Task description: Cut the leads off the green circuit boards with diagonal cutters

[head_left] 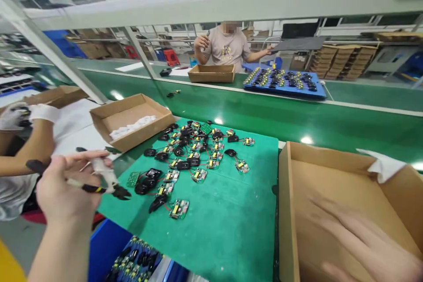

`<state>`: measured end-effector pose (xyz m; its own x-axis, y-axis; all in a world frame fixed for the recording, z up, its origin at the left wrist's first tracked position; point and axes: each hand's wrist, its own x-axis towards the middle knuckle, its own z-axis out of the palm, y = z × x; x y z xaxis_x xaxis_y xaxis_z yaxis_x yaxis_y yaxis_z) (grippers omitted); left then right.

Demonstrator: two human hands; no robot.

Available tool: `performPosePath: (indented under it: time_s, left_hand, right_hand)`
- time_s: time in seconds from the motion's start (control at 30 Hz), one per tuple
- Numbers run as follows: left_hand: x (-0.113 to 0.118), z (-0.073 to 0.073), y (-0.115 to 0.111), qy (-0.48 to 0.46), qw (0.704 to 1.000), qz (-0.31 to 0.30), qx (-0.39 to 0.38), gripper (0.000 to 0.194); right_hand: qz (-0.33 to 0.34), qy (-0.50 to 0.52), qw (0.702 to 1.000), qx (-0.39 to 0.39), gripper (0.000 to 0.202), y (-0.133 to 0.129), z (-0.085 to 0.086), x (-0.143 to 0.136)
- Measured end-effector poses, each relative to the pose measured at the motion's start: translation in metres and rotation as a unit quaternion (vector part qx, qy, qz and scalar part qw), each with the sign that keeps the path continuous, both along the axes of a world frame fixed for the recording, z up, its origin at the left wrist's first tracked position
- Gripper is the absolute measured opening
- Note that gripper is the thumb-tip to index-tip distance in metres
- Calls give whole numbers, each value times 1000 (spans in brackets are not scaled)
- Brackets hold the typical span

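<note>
My left hand (68, 185) is closed round side cutters (120, 192), whose dark jaws point right above the left edge of the green mat (224, 224). My right hand (366, 242), smeared by motion, reaches with stretched fingers into a cardboard box (287, 211) on the right; nothing shows in it. Between my hands, several small circuit boards (179, 209) with yellow parts lie on the mat. Red wires join them to glossy black housings (157, 203). A bare green board (133, 179) lies near the cutters.
A blue bin (105, 246) below the mat's front edge holds more boards. Another cardboard box (142, 101) with white pieces stands back left. A gloved co-worker (44, 114) sits left; another person (228, 48) works opposite, near a loaded blue tray (284, 92). A shelf beam crosses overhead.
</note>
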<state>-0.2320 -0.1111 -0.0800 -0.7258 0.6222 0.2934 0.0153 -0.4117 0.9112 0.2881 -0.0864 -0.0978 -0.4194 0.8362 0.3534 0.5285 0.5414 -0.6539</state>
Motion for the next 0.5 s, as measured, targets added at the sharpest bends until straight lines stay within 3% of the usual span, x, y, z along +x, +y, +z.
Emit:
performPosePath:
  time_s: [0.03, 0.1, 0.23, 0.37, 0.5]
  left_hand:
    - [20, 4, 3, 14, 1000, -1, 3, 47]
    - [60, 12, 14, 14, 999, -45, 16, 66]
    - [114, 25, 36, 24, 988, -154, -1, 65]
    - [138, 34, 36, 14, 966, -256, -20, 59]
    - [143, 35, 26, -2, 950, -308, -48, 56]
  right_hand:
    - [59, -107, 992, -32, 47, 7, 5, -11]
    - [127, -211, 967, -71, 42, 28, 17, -46]
    - [151, -367, 910, -119, 43, 70, 30, -131]
    - [107, -404, 900, -121, 42, 101, 15, -185]
    - [53, -436, 887, -144, 41, 118, -11, -207]
